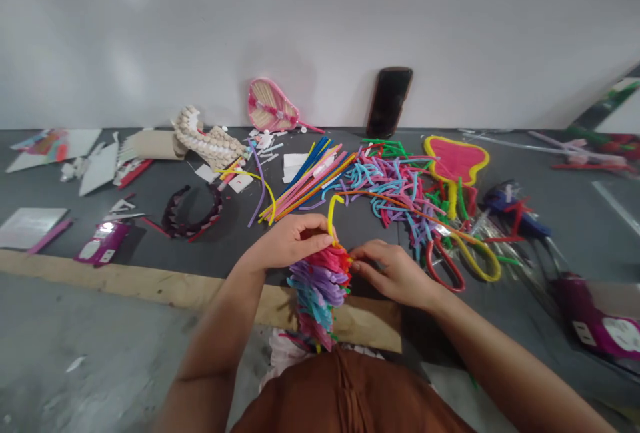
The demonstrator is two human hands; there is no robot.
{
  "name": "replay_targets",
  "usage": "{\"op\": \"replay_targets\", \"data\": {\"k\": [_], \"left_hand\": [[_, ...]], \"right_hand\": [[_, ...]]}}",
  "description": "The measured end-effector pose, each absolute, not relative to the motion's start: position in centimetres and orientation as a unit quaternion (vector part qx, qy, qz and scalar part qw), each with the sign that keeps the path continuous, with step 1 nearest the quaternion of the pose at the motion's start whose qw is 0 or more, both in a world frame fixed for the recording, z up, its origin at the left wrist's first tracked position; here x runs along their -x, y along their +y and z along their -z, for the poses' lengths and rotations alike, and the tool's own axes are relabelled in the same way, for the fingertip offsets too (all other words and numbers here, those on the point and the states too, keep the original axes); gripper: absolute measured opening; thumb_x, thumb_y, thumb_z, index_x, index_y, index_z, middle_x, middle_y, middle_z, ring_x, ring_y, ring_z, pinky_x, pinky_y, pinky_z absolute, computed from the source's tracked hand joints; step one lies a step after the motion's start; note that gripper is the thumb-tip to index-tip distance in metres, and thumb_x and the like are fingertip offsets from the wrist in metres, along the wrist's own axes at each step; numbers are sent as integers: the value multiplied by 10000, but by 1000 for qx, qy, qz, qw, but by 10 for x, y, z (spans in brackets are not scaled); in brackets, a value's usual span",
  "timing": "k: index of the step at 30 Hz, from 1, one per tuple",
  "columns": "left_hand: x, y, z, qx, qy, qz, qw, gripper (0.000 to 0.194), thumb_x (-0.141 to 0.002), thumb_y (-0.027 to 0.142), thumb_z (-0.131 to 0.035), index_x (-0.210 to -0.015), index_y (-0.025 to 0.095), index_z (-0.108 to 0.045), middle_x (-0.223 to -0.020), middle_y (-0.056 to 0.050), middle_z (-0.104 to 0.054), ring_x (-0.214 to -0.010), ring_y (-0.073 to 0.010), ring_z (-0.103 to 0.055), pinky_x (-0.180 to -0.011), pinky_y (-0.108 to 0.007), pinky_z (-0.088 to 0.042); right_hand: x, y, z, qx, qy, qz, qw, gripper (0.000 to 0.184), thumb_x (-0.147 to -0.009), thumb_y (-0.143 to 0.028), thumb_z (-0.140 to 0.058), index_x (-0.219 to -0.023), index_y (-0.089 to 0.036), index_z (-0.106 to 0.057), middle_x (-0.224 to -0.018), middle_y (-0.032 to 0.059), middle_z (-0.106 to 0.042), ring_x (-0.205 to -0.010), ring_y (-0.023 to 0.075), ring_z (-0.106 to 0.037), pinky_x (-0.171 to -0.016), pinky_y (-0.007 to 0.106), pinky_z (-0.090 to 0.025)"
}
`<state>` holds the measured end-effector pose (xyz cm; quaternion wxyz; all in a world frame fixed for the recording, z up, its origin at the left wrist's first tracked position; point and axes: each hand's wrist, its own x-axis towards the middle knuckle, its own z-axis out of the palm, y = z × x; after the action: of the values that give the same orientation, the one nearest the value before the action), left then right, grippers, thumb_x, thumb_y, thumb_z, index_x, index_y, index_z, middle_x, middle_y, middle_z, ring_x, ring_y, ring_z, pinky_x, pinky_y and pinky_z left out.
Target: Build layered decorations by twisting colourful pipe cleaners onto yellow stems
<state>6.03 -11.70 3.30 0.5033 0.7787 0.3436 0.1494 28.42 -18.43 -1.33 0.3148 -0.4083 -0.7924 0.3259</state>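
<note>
The left hand pinches a multicoloured looped piece by its top, near a bent yellow stem; the right hand has fingertips narrowed at its orange-red edge, grip unclear; the piece is at the near edge of the tabletop; beyond lie straight pipe cleaners and a tangled heap

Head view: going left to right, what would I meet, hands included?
Pale square sheet → purple packet → dark headband → left hand → right hand → yellow-edged pink shape → another purple item.
</note>
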Motion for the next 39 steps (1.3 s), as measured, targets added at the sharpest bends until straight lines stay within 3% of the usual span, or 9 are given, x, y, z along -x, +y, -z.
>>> {"op": "replay_targets", "data": {"k": [9,13,24,30,39], "left_hand": [[-69,-120,-34,-816,317,-147,461,287,-938,393,-496,-962,151,-650,-916,-31,-669,-854,-144,-602,-786,-231,-445],[-68,-118,-32,-819,307,-135,466,262,-928,373,-525,-1023,161,-647,-985,-41,-674,-941,-161,-602,-848,-248,-444],[-69,-119,-30,-768,361,-173,500,233,-899,351,-563,-902,144,-669,-892,-36,-693,-853,-152,-632,-784,-232,-471],[-68,-120,-31,-776,357,-164,493,239,-914,359,-551,-919,151,-667,-909,-29,-689,-866,-144,-628,-798,-228,-465],[-70,-118,-35,-790,334,-151,492,201,-914,303,-548,-936,145,-671,-936,-38,-692,-889,-145,-631,-821,-224,-463]], "right_hand": [[-276,-177,10,437,-776,-261,372,139,-904,-200,-522,-902,-211,-660,-777,29,-714,-723,166,-644,-676,270,-482],[-273,-177,10,452,-738,-327,380,153,-902,-194,-509,-911,-210,-660,-791,15,-714,-703,153,-655,-643,249,-488],[-289,-190,12,419,-724,-465,290,177,-916,-271,-526,-907,-189,-683,-794,-1,-710,-699,128,-628,-650,222,-481],[-280,-189,14,394,-748,-434,311,185,-898,-234,-531,-757,-172,-632,-674,-9,-585,-603,103,-527,-568,206,-410],[-279,-189,14,405,-756,-387,340,139,-884,-162,-496,-798,-177,-604,-717,0,-598,-653,113,-545,-602,207,-410]]}}
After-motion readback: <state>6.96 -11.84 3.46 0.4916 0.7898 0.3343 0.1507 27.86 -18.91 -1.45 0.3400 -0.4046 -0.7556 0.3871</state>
